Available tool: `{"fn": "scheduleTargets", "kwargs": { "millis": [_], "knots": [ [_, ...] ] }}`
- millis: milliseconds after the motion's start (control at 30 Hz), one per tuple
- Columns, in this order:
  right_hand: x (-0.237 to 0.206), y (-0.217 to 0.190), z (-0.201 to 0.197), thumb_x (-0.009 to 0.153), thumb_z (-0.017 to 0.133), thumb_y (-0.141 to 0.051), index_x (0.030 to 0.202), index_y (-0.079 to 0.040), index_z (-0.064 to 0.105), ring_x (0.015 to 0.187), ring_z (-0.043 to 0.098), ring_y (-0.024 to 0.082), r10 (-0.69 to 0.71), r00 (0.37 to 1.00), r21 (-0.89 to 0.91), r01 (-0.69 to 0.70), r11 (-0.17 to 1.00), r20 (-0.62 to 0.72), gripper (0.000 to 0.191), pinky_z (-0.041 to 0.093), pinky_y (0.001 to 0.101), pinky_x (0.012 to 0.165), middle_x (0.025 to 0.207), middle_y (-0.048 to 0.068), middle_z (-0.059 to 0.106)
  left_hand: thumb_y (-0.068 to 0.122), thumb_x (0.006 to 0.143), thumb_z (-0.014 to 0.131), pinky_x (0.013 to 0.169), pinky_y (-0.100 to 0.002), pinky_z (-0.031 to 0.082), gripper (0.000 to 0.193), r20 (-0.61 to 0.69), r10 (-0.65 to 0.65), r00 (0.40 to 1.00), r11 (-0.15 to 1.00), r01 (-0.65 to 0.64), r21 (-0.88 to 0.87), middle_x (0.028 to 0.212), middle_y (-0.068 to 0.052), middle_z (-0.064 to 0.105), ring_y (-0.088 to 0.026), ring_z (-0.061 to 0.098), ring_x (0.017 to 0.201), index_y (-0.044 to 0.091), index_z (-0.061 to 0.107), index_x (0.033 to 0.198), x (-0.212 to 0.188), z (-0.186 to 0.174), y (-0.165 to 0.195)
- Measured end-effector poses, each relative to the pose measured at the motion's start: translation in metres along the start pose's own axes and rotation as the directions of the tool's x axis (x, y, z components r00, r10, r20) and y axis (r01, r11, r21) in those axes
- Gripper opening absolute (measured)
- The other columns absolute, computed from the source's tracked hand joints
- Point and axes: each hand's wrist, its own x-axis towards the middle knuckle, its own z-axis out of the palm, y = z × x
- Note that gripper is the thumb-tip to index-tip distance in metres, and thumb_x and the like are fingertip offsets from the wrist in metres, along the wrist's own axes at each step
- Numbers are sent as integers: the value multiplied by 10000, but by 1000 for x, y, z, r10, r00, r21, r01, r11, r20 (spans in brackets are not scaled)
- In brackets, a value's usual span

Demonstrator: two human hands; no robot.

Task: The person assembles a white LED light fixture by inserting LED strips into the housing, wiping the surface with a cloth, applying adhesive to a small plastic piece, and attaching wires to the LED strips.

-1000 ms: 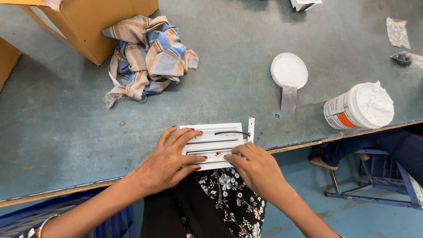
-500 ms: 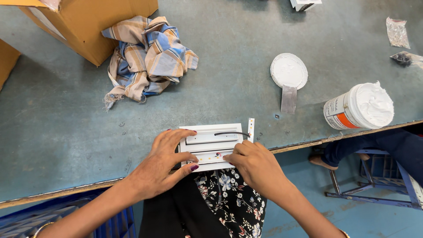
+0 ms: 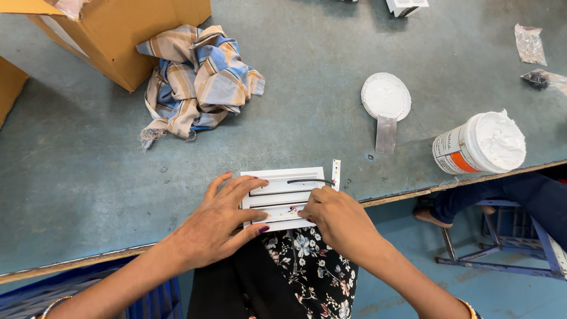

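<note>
I saw the left hand (image 3: 221, 221) spread flat on the white ribbed rectangular plastic panel (image 3: 282, 198); the right hand (image 3: 336, 220) pinched a thin wire (image 3: 293, 209) against it.

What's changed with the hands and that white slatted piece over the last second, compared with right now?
Very little. The left hand has shifted slightly, its fingers staying spread flat on the white slatted panel. The right hand keeps its fingertips pressed at the panel's lower middle. The panel has not moved from the table edge. The striped cloth, white lid and open tub lie as before.
</note>
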Motion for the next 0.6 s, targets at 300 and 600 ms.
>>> {"fn": "scheduleTargets", "kwargs": {
  "millis": [300, 600],
  "knots": [
    [3, -3, -3, 838, 681, -51, 927, -84, 784, 891, 630, 307, 105, 994, 105, -107, 989, 32, 139, 509, 449, 785, 871, 89, 631, 319, 967, 576, 1135, -550, 194, 482, -52, -138, 989, 975, 127, -183, 1073, -29, 763, -249, 546, 1242, 72, 561, 1381, -10, 0, 4],
    [1, -8, -6, 847, 683, -71, 948, -83, 760, 911, 635, 310, 168, 985, 159, -174, 972, 50, 128, 503, 452, 780, 888, 86, 628, 381, 973, 573, 1112, -553, 206, 565, -40, -105, 994, 986, 99, -136, 1062, -69, 711, -255, 561, 1139, 10, 473, 1387, -7, -3, 11]
  ]
}}
